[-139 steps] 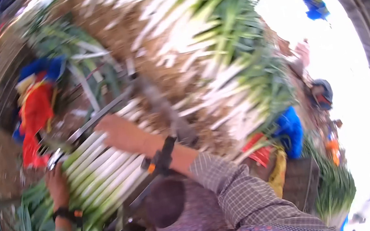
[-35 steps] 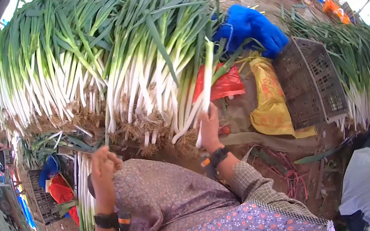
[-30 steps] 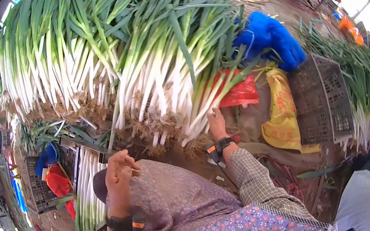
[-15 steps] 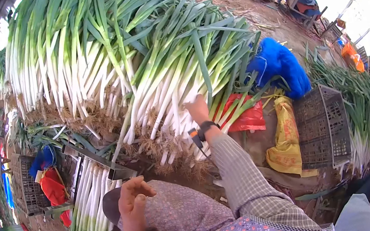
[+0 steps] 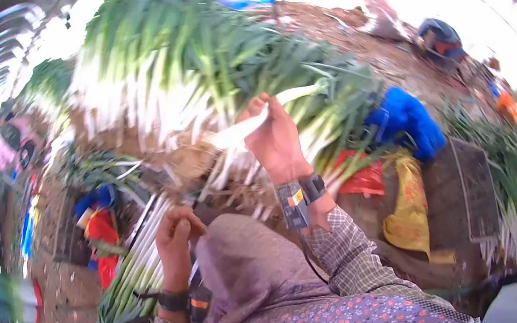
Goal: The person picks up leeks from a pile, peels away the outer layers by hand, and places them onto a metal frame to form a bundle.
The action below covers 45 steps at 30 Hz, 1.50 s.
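Observation:
My right hand (image 5: pixel 274 142) is raised in front of the large heap, fingers and thumb pinched round one leek (image 5: pixel 237 132). The leek's white shank points left with its roots, and its green end runs right, over the heap. Behind it the heap of leeks (image 5: pixel 180 52) fans out, green leaves up and roots toward me; it is blurred. My left hand (image 5: pixel 176 245) hovers beside my knee with its fingers curled in and nothing visible in them. Just left of that hand, a row of leeks (image 5: pixel 140 248) lies in a metal rack.
To the right are a blue bundle (image 5: pixel 404 121), a red bag (image 5: pixel 360 172), a yellow sack (image 5: pixel 406 206) and a dark plastic crate (image 5: pixel 459 190). Another leek pile (image 5: pixel 515 161) lies beyond the crate. On the left, a red bag (image 5: pixel 104 243) hangs by another crate (image 5: pixel 67 232).
My right hand has lifted back from the heap and turned, now with a leek in it. My left hand has risen slightly, its fingers closer together. The whole view has shifted.

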{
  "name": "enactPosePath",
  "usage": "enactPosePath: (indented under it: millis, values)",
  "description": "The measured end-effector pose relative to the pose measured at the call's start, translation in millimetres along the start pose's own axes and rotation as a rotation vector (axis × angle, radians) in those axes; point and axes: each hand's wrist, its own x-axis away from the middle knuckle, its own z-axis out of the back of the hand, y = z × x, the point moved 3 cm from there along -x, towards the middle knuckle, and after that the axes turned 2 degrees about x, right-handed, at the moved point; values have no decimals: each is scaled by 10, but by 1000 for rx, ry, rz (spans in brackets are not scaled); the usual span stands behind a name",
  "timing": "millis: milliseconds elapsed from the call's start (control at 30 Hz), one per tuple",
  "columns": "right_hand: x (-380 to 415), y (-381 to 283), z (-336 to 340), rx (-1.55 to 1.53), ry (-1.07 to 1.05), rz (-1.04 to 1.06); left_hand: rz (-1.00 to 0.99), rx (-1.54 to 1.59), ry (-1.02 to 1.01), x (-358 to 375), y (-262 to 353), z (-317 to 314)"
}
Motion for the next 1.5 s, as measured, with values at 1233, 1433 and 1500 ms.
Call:
enactPosePath:
  millis: [1233,1433,1500]
  values:
    - [2393,2431,-752,1618,-1877,-567,-696,985,646,2311,1419,2946]
    - [1715,1664,-2,2026,-2011,-565,-786,969,681,2322,1527,3203]
    - [1060,1156,467,2415,-2053,-534,-793,940,671,2320,1482,3235]
